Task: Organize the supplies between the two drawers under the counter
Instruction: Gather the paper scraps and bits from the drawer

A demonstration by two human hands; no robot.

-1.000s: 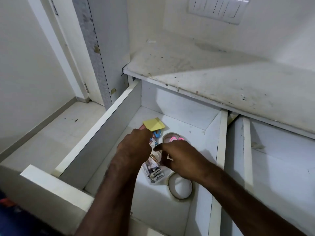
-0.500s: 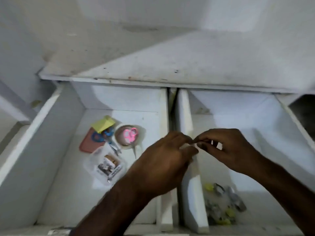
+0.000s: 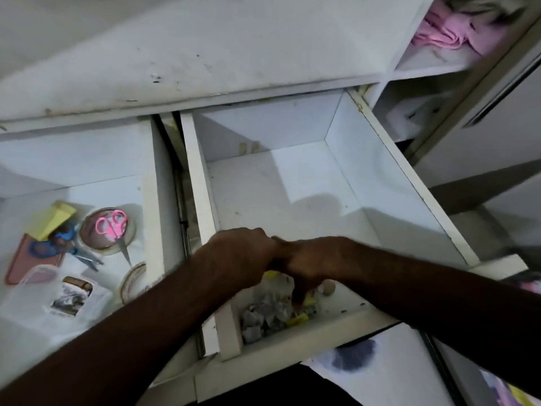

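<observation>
Two white drawers stand pulled out under the counter (image 3: 205, 54). The left drawer (image 3: 152, 200) holds yellow sticky notes (image 3: 52, 219), pink scissors (image 3: 112, 225) lying on a tape roll, blue scissors (image 3: 63, 244), a red pad (image 3: 20, 262), a clear bag of small items (image 3: 70, 294) and a second tape roll (image 3: 131, 281). In the right drawer (image 3: 380, 186), silver and yellow clips (image 3: 269, 315) are piled in the front left corner. My left hand (image 3: 243, 259) hovers curled above that pile, its fingers hidden. My right hand (image 3: 304, 268) points its fingers down onto the clips.
A small beige round object (image 3: 328, 287) lies beside the clips. Open shelves at the upper right hold pink cloth (image 3: 445, 33). The metal slide rail (image 3: 183, 218) shows in the gap between the drawers. White and patterned fabric lies below the right drawer's front.
Both hands left the left drawer, met over the divider pinching something small, and now sit low over the clip pile in the right drawer. My view has swung right.
</observation>
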